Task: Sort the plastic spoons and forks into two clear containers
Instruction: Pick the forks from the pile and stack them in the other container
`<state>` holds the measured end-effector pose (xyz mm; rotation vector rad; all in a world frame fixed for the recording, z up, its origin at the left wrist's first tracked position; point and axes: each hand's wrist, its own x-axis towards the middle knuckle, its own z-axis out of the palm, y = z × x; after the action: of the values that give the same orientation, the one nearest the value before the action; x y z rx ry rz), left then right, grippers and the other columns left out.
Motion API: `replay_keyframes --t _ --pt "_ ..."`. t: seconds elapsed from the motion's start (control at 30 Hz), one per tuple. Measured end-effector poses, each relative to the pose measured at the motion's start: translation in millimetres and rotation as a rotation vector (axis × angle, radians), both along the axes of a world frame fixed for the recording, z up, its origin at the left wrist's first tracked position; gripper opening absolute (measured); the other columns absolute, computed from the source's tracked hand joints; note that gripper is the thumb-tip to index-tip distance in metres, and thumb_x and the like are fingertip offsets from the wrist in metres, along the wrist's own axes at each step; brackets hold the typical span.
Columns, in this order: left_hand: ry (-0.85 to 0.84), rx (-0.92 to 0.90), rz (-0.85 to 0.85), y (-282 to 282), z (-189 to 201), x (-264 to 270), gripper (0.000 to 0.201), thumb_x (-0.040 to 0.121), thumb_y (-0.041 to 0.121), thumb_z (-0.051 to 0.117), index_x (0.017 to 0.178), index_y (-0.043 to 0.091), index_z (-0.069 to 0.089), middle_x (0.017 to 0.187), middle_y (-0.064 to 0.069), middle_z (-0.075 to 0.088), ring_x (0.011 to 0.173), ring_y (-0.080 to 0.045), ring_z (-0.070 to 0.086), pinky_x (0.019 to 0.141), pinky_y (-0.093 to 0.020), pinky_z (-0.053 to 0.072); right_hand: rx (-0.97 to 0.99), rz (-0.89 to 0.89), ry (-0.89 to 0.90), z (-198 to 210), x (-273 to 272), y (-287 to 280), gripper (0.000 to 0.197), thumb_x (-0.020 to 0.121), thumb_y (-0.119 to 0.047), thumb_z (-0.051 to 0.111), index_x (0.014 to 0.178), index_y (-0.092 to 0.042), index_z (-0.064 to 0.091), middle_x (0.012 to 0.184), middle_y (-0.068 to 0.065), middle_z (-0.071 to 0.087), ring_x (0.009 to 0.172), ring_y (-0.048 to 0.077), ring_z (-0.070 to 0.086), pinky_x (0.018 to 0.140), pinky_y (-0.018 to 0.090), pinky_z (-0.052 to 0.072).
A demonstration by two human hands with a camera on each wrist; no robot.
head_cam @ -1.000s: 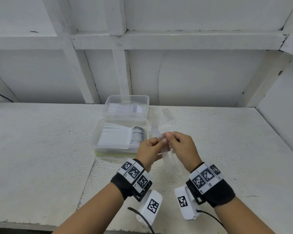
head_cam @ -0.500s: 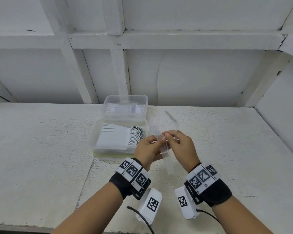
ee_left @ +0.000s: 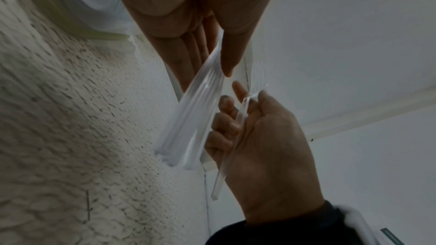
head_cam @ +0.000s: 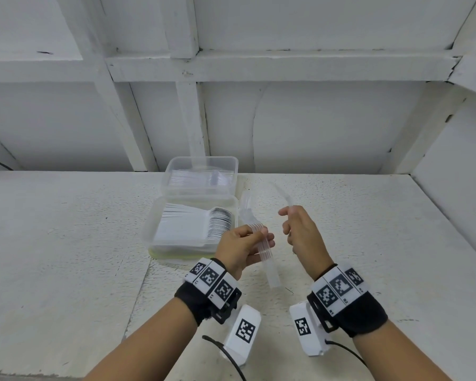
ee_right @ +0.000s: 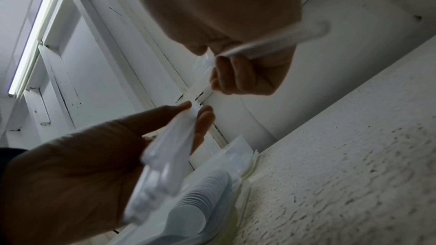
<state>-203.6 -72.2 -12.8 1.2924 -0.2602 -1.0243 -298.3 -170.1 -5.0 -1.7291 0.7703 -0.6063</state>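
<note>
Gripping, our left hand (head_cam: 243,247): a bundle of clear cutlery (head_cam: 263,250);
Our right hand (head_cam: 300,232): pinches one clear piece (head_cam: 283,195);
Far-left on desk (head_cam: 66,243): two containers (head_cam: 201,174)

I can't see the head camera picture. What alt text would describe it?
A person's left hand holds a bundle of clear plastic cutlery while the right hand pinches a single clear piece apart from it, above a white table. Behind the hands stand two clear containers already holding stacked cutlery.
</note>
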Motion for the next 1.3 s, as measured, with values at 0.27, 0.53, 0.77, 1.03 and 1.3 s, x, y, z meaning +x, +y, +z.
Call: replay_keyframes --t 0.27,0.53,0.77,1.03,1.3 --pt "-0.019 -0.024 -0.001 -3 1 -3 0.007 0.086 0.008 0.064 0.079 0.008 0.064 0.073 -0.005 0.071 0.070 -0.015 0.069 0.065 -0.029 0.058 -0.232 -0.062 0.085 -5 8 8 0.026 0.093 -0.013 0.052 0.115 -0.017 0.066 0.105 0.001 0.054 0.087 0.002 0.051 0.071 -0.003 0.036" --pt "-0.006 -0.067 -0.019 -3 2 -3 0.011 0.088 0.006 0.059 0.078 0.004 0.062 0.062 -0.001 0.069 0.058 -0.012 0.068 0.057 -0.026 0.057 0.237 0.058 -0.054 5 17 23 0.031 0.096 -0.035 0.044 0.122 -0.019 0.051 0.117 -0.005 0.054 0.101 0.000 0.053 0.083 0.012 0.045" --pt "0.005 -0.025 -0.140 0 3 8 0.009 0.089 0.010 0.060 0.087 0.003 0.065 0.074 -0.007 0.070 0.065 -0.015 0.069 0.063 -0.027 0.058 0.151 0.151 0.033 19 10 15 0.042 0.099 -0.029 0.036 0.131 -0.005 0.049 0.124 0.007 0.047 0.086 0.004 0.053 0.064 0.002 0.039" --pt "-0.489 0.226 -0.691 7 35 50 0.010 0.090 0.013 0.060 0.086 0.007 0.066 0.071 0.005 0.071 0.069 -0.009 0.067 0.067 -0.022 0.054 -1.090 0.525 0.453 45 10 -27 0.058 0.082 -0.059 0.045 0.129 -0.025 0.047 0.133 0.006 0.043 0.114 0.025 0.050 0.091 0.041 0.043" --pt "-0.541 0.240 -0.751 1 66 72 0.010 0.090 0.015 0.059 0.092 0.009 0.067 0.074 0.002 0.068 0.064 -0.009 0.062 0.061 -0.023 0.052 -0.814 0.648 0.414 65 23 -46 0.034 0.093 -0.034 0.053 0.123 -0.017 0.051 0.114 0.002 0.062 0.101 0.018 0.056 0.081 0.025 0.039"
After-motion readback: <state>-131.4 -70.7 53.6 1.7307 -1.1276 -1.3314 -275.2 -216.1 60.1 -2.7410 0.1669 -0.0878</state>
